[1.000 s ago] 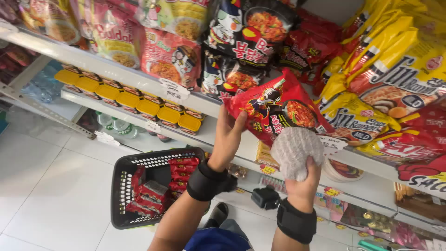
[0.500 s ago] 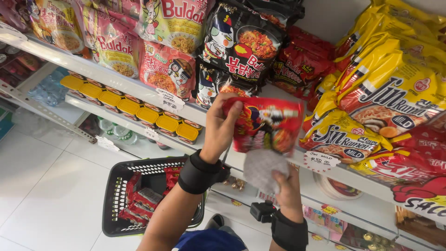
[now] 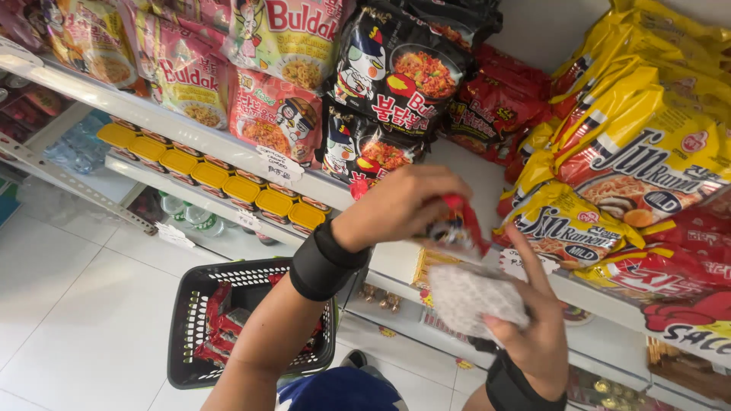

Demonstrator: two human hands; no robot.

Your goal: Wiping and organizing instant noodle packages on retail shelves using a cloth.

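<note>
Head view, red noodle packet [image 3: 457,228] pinched under left fingers [image 3: 434,199], right hand [image 3: 525,331] cupping white cloth [image 3: 474,297]

Black plastic mesh basket [image 3: 190,320] on white tiled floor [image 3: 84,304], below white metal shelf [image 3: 228,152]. Red plastic noodle packets [image 3: 221,327] inside basket. Left hand [image 3: 403,205] above and left of right hand [image 3: 533,335], both before shelf.

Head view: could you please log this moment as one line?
left hand: grips red noodle packet | right hand: holds white cloth | black basket: on floor, red packets inside
</note>
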